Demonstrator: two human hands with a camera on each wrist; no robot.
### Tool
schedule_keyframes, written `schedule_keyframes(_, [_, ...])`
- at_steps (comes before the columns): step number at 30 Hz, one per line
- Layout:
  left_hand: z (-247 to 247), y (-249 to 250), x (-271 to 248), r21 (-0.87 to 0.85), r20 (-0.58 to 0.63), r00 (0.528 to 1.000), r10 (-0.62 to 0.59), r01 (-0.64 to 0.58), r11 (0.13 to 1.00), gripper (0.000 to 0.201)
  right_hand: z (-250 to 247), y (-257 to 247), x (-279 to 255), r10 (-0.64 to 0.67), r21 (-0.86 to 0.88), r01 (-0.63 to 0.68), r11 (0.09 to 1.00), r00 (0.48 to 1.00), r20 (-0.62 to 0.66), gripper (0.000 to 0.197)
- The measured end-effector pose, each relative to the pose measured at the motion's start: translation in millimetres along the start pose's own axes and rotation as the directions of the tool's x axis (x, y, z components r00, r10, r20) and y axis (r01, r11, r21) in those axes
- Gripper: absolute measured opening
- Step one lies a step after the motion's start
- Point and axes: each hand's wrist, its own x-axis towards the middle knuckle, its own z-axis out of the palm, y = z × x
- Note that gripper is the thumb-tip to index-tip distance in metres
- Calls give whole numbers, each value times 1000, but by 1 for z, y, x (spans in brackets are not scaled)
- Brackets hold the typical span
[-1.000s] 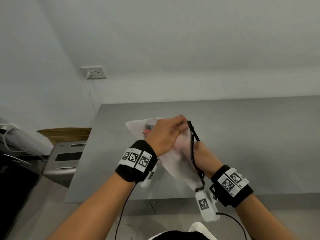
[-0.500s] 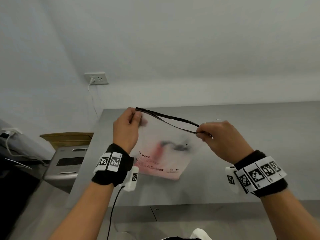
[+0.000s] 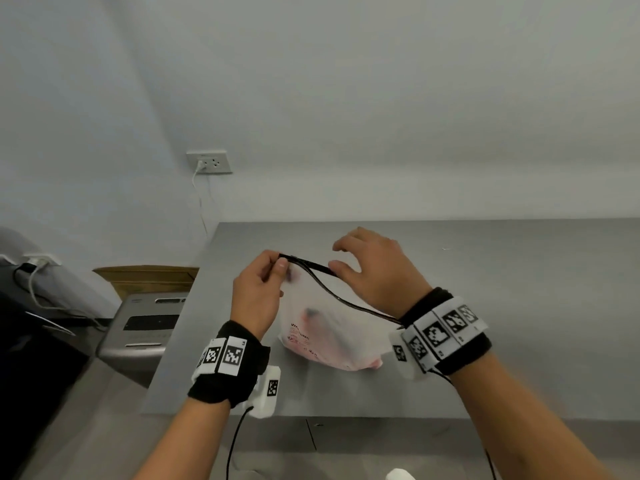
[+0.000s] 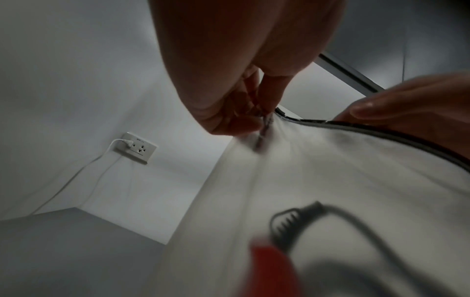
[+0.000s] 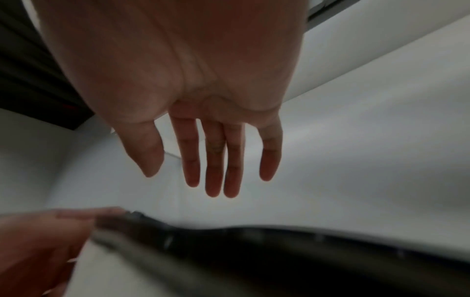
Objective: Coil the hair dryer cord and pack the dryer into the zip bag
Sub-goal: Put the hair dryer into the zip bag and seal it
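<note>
A translucent white zip bag hangs over the grey table, its bottom touching the tabletop. Through its wall a red hair dryer and dark cord show, blurred. My left hand pinches the left end of the black zip strip and holds the bag up; the pinch also shows in the left wrist view. My right hand hovers just above the strip, fingers straight and spread, holding nothing. The strip droops toward my right wrist.
A wall outlet with a white cable is behind the table's left corner. Left of the table stand a cardboard box and a grey appliance. The table's front edge runs just below my wrists.
My right hand has let go of the zip strip's right end, opened and moved left toward my left hand. The strip's right side has sagged. My left hand keeps its pinch.
</note>
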Motion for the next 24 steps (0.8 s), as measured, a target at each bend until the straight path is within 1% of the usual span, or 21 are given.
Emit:
schedule_keyframes(2, [0, 0, -2, -43, 1, 1000, 2, -2, 999, 16, 15, -20, 14, 3, -29, 1, 1000, 994, 113, 43])
schedule_keyframes(3, [0, 0, -3, -57, 0, 1000, 4, -4, 998, 16, 22, -30, 18, 4, -29, 0, 1000, 988, 154, 41])
schedule_keyframes(5, [0, -1, -4, -67, -11, 1000, 2, -2, 998, 16, 36, -45, 26, 13, -17, -9, 1000, 982, 189, 32])
schedule_keyframes(8, [-3, -6, -5, -61, -43, 999, -19, 16, 998, 16, 48, -54, 31, 16, -71, -5, 997, 988, 153, 23])
schedule_keyframes(12, [-8, -8, -8, -37, -65, 998, -13, 11, 999, 19, 49, -55, 29, -36, -109, 49, 993, 993, 115, 24])
schedule_keyframes(14, [-7, -7, -9, -33, -92, 996, -15, 11, 999, 20, 49, -52, 25, -36, -140, 50, 989, 994, 102, 23])
schedule_keyframes(20, [-10, -8, 1, -77, -181, 979, -89, 76, 994, 19, 38, -23, -6, -1, -167, 10, 986, 998, 57, 26])
schedule_keyframes(24, [-12, -9, 8, -96, -199, 974, -112, 94, 991, 22, 23, 8, -38, 93, -245, -91, 965, 996, -7, 26])
